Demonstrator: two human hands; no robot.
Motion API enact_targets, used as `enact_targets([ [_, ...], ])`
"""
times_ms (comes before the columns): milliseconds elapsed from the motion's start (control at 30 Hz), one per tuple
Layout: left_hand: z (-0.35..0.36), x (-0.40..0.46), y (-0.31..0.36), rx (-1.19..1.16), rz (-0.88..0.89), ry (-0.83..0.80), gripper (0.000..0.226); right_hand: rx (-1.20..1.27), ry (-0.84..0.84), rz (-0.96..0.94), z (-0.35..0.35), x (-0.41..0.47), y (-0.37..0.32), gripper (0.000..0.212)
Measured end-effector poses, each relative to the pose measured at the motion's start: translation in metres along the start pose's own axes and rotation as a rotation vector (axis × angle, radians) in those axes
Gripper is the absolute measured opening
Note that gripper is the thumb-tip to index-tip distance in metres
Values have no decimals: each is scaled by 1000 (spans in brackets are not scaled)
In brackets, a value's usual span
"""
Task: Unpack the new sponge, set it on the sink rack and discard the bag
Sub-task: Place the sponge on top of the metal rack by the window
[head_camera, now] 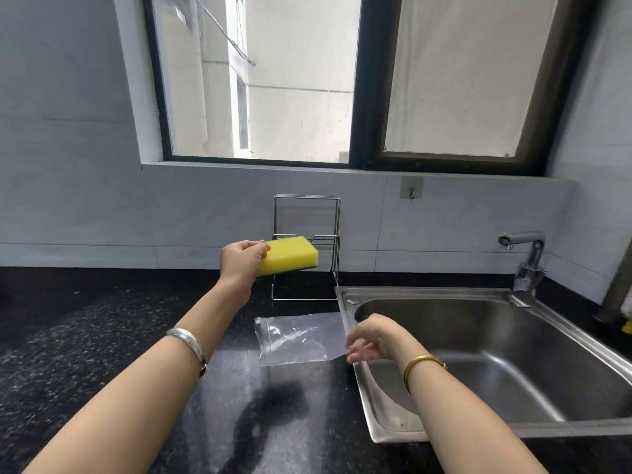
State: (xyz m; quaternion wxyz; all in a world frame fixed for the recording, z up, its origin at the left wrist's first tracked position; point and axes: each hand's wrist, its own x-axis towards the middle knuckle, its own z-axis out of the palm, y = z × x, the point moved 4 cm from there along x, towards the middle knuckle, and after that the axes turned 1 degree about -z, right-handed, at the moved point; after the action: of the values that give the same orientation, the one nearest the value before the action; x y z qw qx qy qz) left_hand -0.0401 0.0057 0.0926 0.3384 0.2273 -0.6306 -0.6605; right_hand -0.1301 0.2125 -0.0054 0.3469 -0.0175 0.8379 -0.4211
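My left hand point(241, 260) grips a yellow sponge point(290, 254) with a dark underside by its left end and holds it in the air, just in front of the wire sink rack point(326, 241) that stands against the back wall. A clear plastic bag point(297, 338) lies flat on the black countertop point(102, 336) beside the sink point(478, 354). My right hand point(371, 338) hovers at the bag's right edge, over the sink rim, fingers curled loosely downward. Whether the fingers pinch the bag's edge cannot be told.
A steel tap point(526, 265) rises at the sink's far right corner. A small wall hook point(412, 189) is fixed under the window sill. Something yellow point(627, 325) shows at the right edge behind the sink.
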Motion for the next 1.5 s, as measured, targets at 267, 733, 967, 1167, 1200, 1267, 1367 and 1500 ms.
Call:
enact_targets([
  [267,9,1,-1,10,5,-32,18,-523,230,-224,-1,-28,-40,20],
  [733,27,16,17,144,82,-14,34,321,571,-936,-3,-55,-108,30],
  [967,39,29,36,131,158,105,17,504,636,-892,-2,-48,-129,21],
  [1167,54,38,43,-6,153,59,14,542,691,-901,-17,-46,-153,20],
  [1200,56,39,44,-38,151,52,15,542,694,-901,-19,-45,-157,20],
  [1267,60,43,45,-73,149,39,19,528,710,-906,-24,-43,-163,20],
  [1367,62,49,50,-91,169,39,29,512,727,-899,-31,-40,-171,20],
  [1500,65,57,56,-126,213,28,30,510,737,-889,-38,-33,-181,20],
])
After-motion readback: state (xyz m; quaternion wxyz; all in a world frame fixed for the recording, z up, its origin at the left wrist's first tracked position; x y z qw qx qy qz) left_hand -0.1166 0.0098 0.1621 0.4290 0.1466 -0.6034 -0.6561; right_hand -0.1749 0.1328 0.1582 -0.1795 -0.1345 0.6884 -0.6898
